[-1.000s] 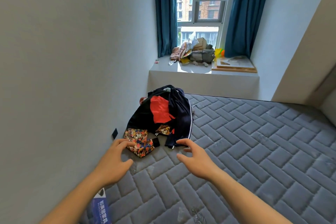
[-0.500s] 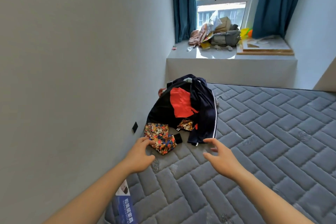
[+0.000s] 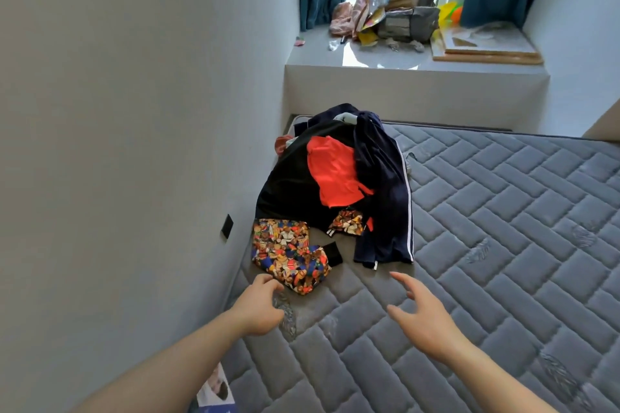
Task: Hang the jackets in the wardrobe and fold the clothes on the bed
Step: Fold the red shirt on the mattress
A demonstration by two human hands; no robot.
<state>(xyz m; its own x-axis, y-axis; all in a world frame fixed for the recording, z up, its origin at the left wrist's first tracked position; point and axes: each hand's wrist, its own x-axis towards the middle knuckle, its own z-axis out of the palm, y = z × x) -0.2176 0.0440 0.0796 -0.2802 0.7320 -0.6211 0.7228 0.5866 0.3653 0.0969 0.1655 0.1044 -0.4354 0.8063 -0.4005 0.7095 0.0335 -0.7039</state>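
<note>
A heap of clothes lies on the grey quilted mattress [image 3: 486, 245] against the left wall. In it are a black garment [image 3: 288, 184], a red piece [image 3: 332, 174], a navy jacket with white side stripes [image 3: 385, 198] and a bright patterned garment [image 3: 288, 253] at the front. My left hand [image 3: 258, 307] hovers just short of the patterned garment, fingers loosely curled and holding nothing. My right hand [image 3: 419, 312] is spread with fingers out, a little below the hem of the navy jacket, touching nothing.
The white wall [image 3: 134, 144] runs close along the left, with a small black socket [image 3: 228, 226]. Beyond the bed a window ledge [image 3: 402, 77] carries bags, boxes and flat boards [image 3: 486, 50], between teal curtains. A printed label [image 3: 216, 392] sits at the mattress edge.
The view has tilted down and moved closer to the heap. Both hands have stayed stretched toward the clothes and hold nothing.
</note>
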